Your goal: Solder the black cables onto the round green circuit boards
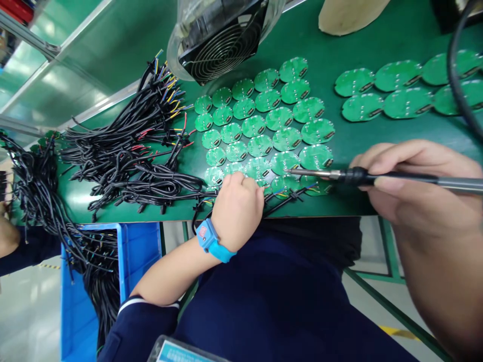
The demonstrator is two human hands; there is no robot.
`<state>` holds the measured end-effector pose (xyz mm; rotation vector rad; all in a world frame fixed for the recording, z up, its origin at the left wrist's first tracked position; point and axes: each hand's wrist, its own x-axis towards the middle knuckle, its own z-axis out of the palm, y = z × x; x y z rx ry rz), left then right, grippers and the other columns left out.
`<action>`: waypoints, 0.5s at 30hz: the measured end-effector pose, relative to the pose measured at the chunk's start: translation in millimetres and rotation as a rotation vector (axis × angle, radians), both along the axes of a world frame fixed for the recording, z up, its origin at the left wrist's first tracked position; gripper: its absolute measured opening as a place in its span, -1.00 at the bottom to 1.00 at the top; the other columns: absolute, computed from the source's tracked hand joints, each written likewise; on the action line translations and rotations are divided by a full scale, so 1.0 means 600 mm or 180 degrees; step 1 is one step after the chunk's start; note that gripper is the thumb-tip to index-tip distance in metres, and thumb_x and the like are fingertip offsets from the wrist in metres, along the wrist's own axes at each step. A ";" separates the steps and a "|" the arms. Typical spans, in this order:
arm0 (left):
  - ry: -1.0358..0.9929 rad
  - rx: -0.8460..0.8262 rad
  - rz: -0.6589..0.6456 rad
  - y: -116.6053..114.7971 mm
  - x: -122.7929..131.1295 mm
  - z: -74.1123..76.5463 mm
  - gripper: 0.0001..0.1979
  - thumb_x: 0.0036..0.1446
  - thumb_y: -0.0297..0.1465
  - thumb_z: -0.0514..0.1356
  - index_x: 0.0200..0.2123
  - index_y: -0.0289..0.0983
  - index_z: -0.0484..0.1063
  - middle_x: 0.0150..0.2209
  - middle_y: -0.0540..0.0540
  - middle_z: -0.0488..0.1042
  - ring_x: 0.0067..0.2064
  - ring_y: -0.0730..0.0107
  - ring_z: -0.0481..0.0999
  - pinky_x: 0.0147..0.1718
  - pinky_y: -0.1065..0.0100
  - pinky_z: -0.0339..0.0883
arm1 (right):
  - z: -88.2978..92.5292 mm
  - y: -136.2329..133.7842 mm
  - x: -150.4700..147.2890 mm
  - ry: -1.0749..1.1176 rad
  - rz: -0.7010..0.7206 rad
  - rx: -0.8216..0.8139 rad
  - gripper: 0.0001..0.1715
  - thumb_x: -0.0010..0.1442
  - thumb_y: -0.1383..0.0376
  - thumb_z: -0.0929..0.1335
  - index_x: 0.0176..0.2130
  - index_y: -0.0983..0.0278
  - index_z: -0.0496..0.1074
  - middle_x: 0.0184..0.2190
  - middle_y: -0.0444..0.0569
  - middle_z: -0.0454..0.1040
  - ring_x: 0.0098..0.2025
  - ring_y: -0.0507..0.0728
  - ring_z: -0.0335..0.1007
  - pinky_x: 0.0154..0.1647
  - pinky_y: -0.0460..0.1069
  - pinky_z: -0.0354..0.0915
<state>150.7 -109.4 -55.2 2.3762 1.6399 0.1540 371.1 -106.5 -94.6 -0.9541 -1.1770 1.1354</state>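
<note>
My left hand, with a blue wrist strap, is curled closed at the near edge of the green mat, pinching a black cable whose coloured wire ends lie on a round green circuit board. My right hand is wrapped around a soldering iron. The iron's metal tip points left and hovers just over the front row of boards. Several more round green boards lie in rows beyond it.
A heap of black cables with stripped coloured ends lies left on the mat. A fume fan stands at the back. More boards lie at right. A blue bin with cables sits below the table edge. Another person's sleeve shows at far left.
</note>
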 end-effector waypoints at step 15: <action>-0.0005 0.0278 0.0121 -0.012 0.006 -0.005 -0.81 0.22 -0.42 0.06 -0.42 -0.37 0.35 -0.34 -0.21 0.33 -0.24 0.19 0.30 -0.20 0.16 0.29 | 0.016 0.004 0.004 -0.1524 0.0548 0.0086 -0.87 0.02 0.21 0.39 -0.43 0.22 0.41 -0.46 -0.08 0.41 -0.43 0.07 0.34 -0.50 -0.05 0.18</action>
